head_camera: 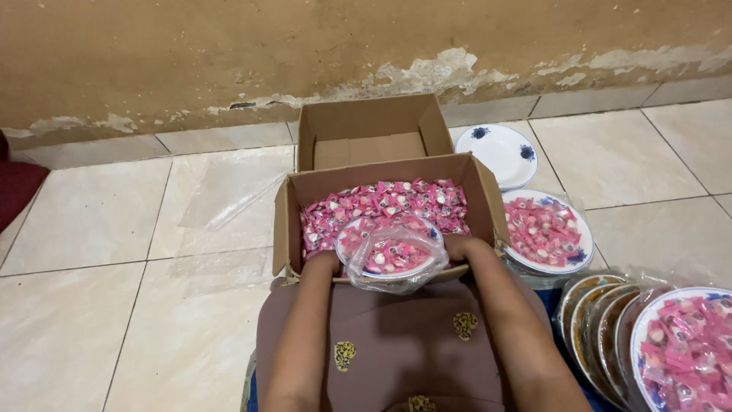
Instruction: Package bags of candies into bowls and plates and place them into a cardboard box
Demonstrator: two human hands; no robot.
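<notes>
Candy plate (pixel 390 255) between both hands' grip

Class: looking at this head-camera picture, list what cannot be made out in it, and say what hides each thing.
- Both hands: fingers hidden behind the bagged plate and box wall.
- Stacked plates: mostly covered by each other.
- Sweet-filled plate: cut off by the right and bottom edges.
- Sweet wrappers: print too small.

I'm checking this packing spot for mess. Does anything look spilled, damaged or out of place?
No sweets are spilled: they sit in the box, on plates, and on the bagged plate both hands hold. Two oddities: loose plastic sheets lie on the floor, and the wall is flaking along its base.
</notes>
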